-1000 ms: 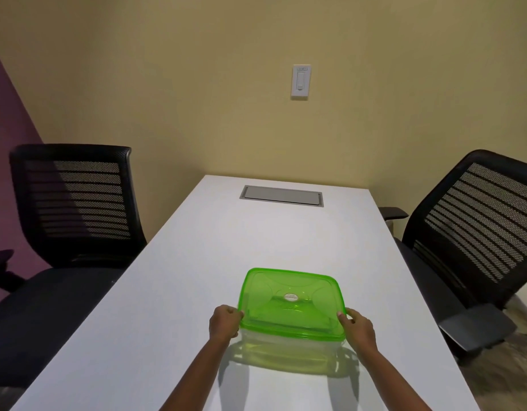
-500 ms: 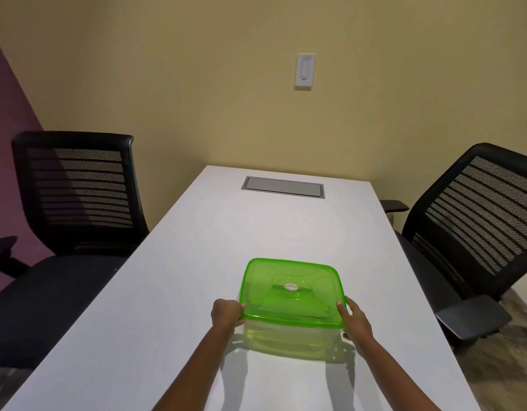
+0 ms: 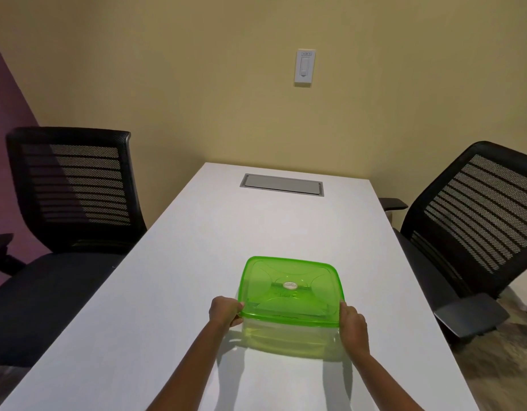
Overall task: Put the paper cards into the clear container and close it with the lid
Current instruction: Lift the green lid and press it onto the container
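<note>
At the near middle of the white table (image 3: 167,321) stands the clear container (image 3: 286,336), and everything else is placed from it. The green lid (image 3: 288,289) lies on top of the container and covers its whole opening, with a small round label (image 3: 290,285) at the lid's centre. Whether the lid is pressed fully home all round, you cannot tell from this view.

Your left hand (image 3: 225,311) is at the container's near left corner. Its fingers are curled round the lid's rim there, with the thumb on top and the fingertips tucked under the edge. Your right hand (image 3: 352,321) is at the near right corner. Its thumb touches the lid's rim and the fingers fold round the side, mostly hidden behind the back of the hand.

A darker flat shape shows through the green plastic inside the container, but you cannot tell whether it is the paper cards.

Beyond the container, at the far end of the table, a grey cable hatch (image 3: 281,184) is set flush in the top. To the container's left stands a black mesh chair (image 3: 72,188), and to its right stands a second mesh chair (image 3: 478,209). On the wall past the container is a white light switch (image 3: 305,67).
</note>
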A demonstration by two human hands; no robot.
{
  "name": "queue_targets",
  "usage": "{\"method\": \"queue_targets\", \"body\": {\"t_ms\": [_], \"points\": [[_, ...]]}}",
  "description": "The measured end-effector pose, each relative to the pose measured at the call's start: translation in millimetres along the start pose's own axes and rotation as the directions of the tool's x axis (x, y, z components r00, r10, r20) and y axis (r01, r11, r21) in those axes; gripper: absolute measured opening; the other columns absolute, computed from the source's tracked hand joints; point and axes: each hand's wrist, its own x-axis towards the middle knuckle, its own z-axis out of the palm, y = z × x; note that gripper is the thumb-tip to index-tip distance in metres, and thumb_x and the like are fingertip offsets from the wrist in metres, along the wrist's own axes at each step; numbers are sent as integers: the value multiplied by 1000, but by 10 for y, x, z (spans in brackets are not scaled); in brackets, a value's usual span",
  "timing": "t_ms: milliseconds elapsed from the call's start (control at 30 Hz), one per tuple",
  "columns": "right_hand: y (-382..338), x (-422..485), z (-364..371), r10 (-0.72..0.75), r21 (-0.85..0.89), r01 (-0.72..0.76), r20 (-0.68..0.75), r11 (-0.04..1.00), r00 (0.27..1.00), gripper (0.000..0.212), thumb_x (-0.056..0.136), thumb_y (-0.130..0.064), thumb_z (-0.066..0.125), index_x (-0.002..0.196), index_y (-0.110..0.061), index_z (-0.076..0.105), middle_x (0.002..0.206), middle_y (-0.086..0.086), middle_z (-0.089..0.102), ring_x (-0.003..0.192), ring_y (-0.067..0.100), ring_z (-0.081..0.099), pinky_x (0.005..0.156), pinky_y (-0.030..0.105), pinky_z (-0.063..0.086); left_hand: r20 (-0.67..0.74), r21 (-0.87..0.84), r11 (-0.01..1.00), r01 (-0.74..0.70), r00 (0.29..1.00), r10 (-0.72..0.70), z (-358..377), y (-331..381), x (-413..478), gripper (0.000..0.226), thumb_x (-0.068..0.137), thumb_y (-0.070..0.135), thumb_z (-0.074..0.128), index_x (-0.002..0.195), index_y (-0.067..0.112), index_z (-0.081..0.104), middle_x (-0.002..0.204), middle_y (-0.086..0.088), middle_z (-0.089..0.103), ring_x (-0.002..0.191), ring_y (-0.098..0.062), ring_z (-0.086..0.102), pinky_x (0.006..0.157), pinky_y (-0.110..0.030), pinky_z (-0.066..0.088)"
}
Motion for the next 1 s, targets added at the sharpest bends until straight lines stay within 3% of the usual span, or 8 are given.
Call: {"method": "queue_targets", "body": {"t_ms": [500,567,633,700,767,867,933,1000], "points": [[-147,-18,-32,171,170,-167,-5,971,985,49,102,-26,26,119,16,45,128,38,50,121,45,48,98,44,39,60,36,999,35,998,-37,26,-10,111,28,89,-10,55,63,1,50,70,-13,52,57,-23,51,27,-15,46],[-109,-33,-45,156,203,-154,7,967,988,49,102,-29,27,111,13,51,115,37,58,107,43,58,93,42,42,59,39,999,36,998,-38,30,-16,115,27,89,-9,55,64,2,50,78,-16,55,61,-25,53,27,-15,46],[-72,-59,-53,173,275,-178,42,945,984,46,101,-34,32,83,1,56,78,26,61,65,32,67,75,38,48,59,34,999,43,997,-45,32,-15,110,27,89,-9,55,65,2,49,92,-21,55,75,-31,56,28,-15,47],[-16,-70,-72,217,384,-240,102,892,971,46,96,-34,46,59,-7,50,59,13,51,44,22,56,58,32,44,61,33,998,58,996,-60,42,-29,125,25,89,-8,55,67,1,50,98,-23,54,87,-32,55,29,-15,47],[24,-89,-130,272,513,-329,185,793,944,40,90,-24,62,56,-6,50,61,11,48,50,23,49,56,30,44,60,29,997,66,996,-68,54,-32,129,8,89,-9,55,81,-10,57,99,-24,53,90,-32,54,29,-16,47],[9,-87,-216,307,609,-426,296,669,904,27,86,-6,65,64,0,52,72,14,52,60,23,50,58,26,54,65,37,998,54,996,-56,50,-42,143,29,89,-8,55,115,-20,54,99,-23,54,90,-32,54,30,-16,47],[-15,-68,-221,318,632,-445,311,635,896,26,88,0,61,66,1,48,86,19,53,75,27,52,76,34,55,43,52,997,53,998,-56,56,-45,146,31,88,-8,56,116,-20,53,98,-23,55,89,-32,55,29,-15,47],[-46,-53,-214,337,632,-454,305,629,891,26,89,1,59,68,0,44,94,23,50,85,28,49,75,38,51,27,63,997,53,998,-54,62,-39,132,30,88,-7,57,115,-20,54,97,-23,55,88,-32,56,29,-15,47]]}}
